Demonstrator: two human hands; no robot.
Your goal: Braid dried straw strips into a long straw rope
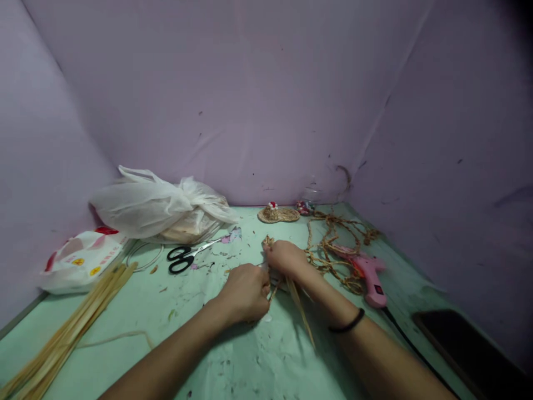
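– Nearest the camera, see two bare forearms (pixel 175 350), with a black band (pixel 347 322) round the right wrist.

– And at the ends of them?

– Right hand (pixel 287 258) pinching a straw piece (pixel 267 240) at the fingertips, around the middle of the bench (pixel 250 366). Loose strands (pixel 300 311) trailing out beneath the palm, towards the camera.

– And the left hand (pixel 245 291)?

– Curled inward, just beside the right. Cannot tell whether gripping a strand or only resting against one; mostly hidden by the knuckles.

– Anything off to the left?

– Plenty: black-handled scissors (pixel 194 256) with blades parted, a straw bundle (pixel 70 333) leaning on a white packet (pixel 83 261), and a knotted plastic bag (pixel 150 203) behind.

– And to the right?

– Tangled plaited cord (pixel 326 256), touching or very near a pink glue gun (pixel 375 283). Closer in, a dark flat slab (pixel 470 350).

– At the back?

– By the wall, a woven straw ornament (pixel 287 215) with a red-and-white trim (pixel 272 206).
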